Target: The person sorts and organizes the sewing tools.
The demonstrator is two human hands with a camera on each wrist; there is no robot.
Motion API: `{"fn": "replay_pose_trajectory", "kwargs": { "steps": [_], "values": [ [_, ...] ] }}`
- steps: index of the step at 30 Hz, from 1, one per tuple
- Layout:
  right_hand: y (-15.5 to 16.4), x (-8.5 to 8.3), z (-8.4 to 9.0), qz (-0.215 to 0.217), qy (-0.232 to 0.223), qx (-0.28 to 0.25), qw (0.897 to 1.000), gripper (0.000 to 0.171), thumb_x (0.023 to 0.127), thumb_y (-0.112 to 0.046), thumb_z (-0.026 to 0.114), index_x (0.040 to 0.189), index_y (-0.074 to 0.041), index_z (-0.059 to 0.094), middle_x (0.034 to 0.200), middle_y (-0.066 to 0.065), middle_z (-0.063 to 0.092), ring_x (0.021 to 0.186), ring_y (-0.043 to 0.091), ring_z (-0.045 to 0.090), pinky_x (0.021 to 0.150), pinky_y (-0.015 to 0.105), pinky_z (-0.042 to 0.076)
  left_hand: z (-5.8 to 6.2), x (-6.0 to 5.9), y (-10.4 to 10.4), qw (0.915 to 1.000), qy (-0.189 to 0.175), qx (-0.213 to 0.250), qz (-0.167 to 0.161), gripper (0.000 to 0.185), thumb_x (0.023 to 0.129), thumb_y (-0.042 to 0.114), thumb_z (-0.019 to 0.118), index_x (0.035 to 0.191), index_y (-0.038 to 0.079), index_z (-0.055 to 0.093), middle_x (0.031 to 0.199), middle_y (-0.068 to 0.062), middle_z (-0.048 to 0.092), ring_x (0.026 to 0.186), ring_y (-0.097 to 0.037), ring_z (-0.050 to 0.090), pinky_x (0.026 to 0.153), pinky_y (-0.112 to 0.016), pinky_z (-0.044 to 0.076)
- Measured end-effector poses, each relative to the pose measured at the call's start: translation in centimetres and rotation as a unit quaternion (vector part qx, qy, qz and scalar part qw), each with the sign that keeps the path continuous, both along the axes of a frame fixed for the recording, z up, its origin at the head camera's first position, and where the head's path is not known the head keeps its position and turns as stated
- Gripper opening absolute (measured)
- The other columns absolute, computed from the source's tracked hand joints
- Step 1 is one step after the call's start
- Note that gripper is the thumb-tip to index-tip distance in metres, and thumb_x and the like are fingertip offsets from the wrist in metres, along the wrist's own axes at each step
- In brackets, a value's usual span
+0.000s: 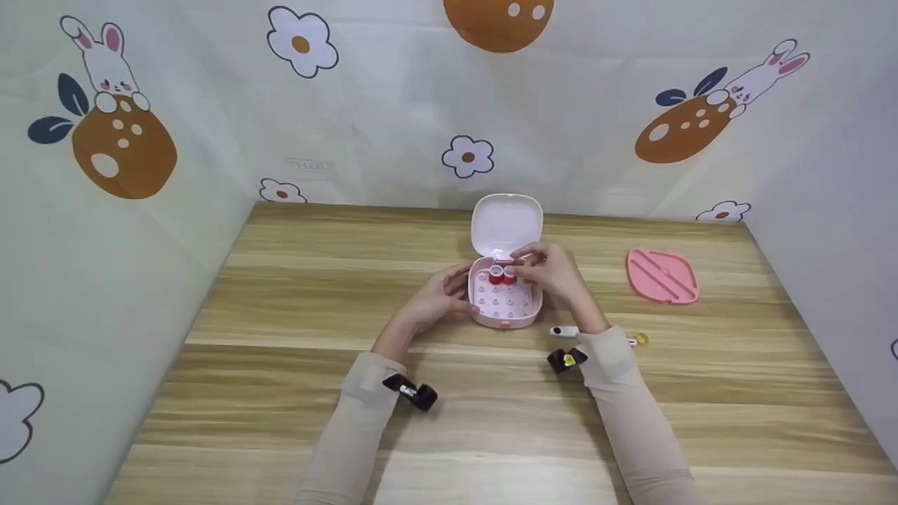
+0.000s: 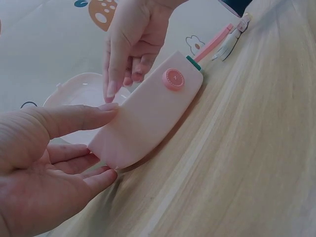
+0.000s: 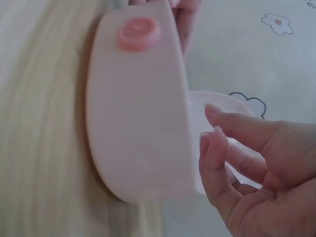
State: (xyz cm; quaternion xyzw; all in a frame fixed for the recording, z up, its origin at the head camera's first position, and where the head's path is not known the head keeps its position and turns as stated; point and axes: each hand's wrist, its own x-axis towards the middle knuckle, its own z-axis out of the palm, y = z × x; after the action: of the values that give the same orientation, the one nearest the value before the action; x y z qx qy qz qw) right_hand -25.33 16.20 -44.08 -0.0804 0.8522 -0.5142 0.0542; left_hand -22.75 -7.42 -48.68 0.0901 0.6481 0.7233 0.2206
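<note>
A pale pink sewing box stands on the table with its lid tipped back. Rows of small pegs cover its floor, and two red thread spools stand side by side toward the back. My left hand holds the box at its left side, thumb toward the front. In the left wrist view the thumb lies along the rim. Over the box's back right, my right hand has its fingertips right at the right-hand spool. From the right wrist the fingers show close together, with no spool visible between them; the box wall hides the inside.
To the right lies a pink slotted tray. A slender white tool with a yellow round end lies partly under my right forearm. A round pink clasp juts from the box front. Patterned cloth walls border the wooden table.
</note>
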Motion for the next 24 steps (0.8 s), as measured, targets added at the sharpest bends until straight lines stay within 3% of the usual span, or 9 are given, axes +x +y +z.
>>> {"fn": "replay_pose_trajectory", "kwargs": {
  "steps": [8, 15, 20, 24],
  "values": [
    [2.4, 0.3, 0.7, 0.005, -0.013, 0.005, 1.0, 0.031, 0.091, -0.001, 0.078, 0.118, 0.012, 0.071, 0.087, 0.005, 0.068, 0.072, 0.008, 0.06, 0.062, 0.024, 0.062, -0.1, -0.1, 0.1, 1.0, -0.004, 0.003, 0.001, 0.093, 0.082, -0.025, 0.064, 0.163, -0.007, 0.024, 0.17, -0.027, 0.024, 0.158, -0.041, 0.025, 0.127, -0.042, 0.032],
    [4.3, 0.6, 0.9, 0.005, 0.022, 0.029, 0.999, 0.029, 0.09, -0.002, 0.079, 0.116, 0.011, 0.073, 0.084, 0.005, 0.071, 0.068, 0.009, 0.064, 0.059, 0.022, 0.059, 0.1, 0.0, 0.2, 0.9999, -0.003, -0.01, 0.009, 0.092, 0.081, -0.024, 0.065, 0.163, -0.006, 0.026, 0.171, -0.025, 0.025, 0.159, -0.039, 0.025, 0.127, -0.041, 0.031],
    [5.4, 0.9, 1.0, 0.004, 0.023, 0.033, 0.999, 0.029, 0.092, -0.001, 0.076, 0.116, 0.014, 0.071, 0.086, 0.008, 0.074, 0.066, 0.009, 0.065, 0.06, 0.022, 0.059, 0.1, 0.0, 0.1, 0.9999, -0.002, -0.011, 0.008, 0.092, 0.081, -0.024, 0.066, 0.163, -0.006, 0.027, 0.171, -0.025, 0.026, 0.159, -0.039, 0.025, 0.127, -0.041, 0.032],
    [6.1, 1.1, 1.1, 0.0, 0.014, 0.041, 0.999, 0.033, 0.093, -0.004, 0.077, 0.119, 0.015, 0.07, 0.084, 0.003, 0.072, 0.069, 0.005, 0.063, 0.061, 0.018, 0.057, 0.1, 0.0, 0.1, 1.0, 0.002, -0.007, 0.001, 0.092, 0.082, -0.024, 0.065, 0.163, -0.006, 0.026, 0.17, -0.026, 0.026, 0.159, -0.04, 0.026, 0.128, -0.041, 0.031]
  ]
}}
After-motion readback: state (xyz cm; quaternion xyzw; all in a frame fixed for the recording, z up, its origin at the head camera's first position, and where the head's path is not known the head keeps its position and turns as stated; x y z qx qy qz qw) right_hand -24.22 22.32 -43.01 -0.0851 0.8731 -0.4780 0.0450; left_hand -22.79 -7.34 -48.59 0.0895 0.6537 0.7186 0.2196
